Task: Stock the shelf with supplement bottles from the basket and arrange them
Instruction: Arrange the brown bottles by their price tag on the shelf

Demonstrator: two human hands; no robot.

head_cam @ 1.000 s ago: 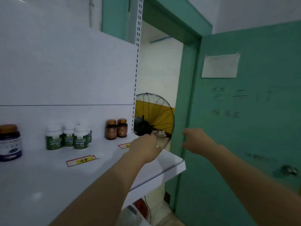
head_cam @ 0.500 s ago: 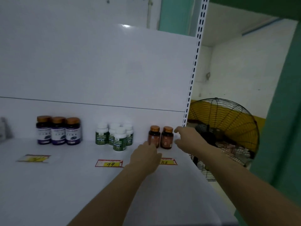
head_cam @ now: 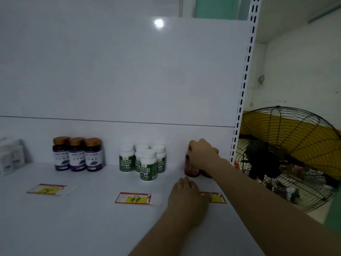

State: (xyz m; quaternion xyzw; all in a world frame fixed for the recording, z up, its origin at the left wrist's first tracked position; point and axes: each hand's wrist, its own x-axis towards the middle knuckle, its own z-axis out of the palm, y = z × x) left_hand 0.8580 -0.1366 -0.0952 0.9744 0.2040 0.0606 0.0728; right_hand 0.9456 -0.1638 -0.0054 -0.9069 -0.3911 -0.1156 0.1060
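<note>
right hand (head_cam: 202, 156): wrapped over the 2 amber bottles (head_cam: 191, 168) at the shelf's (head_cam: 73, 218) back right corner
left hand (head_cam: 187, 198): flat, gripping nothing, covering a price tag (head_cam: 218, 197)
neighbours: 4 green bottles (head_cam: 145, 163), 3 purple bottles (head_cam: 77, 154), further left

**Two bare forearms, nothing worn**

Both arms show bare from the frame's lower edge to the fingertips: no sleeve, cuff, glove, watch, bracelet or ring in sight. The left hand (head_cam: 187, 197) shows its back and knuckles. The right hand (head_cam: 202, 156) shows one dark-looking thumbnail; whether that is polish or shadow cannot be told.
</note>
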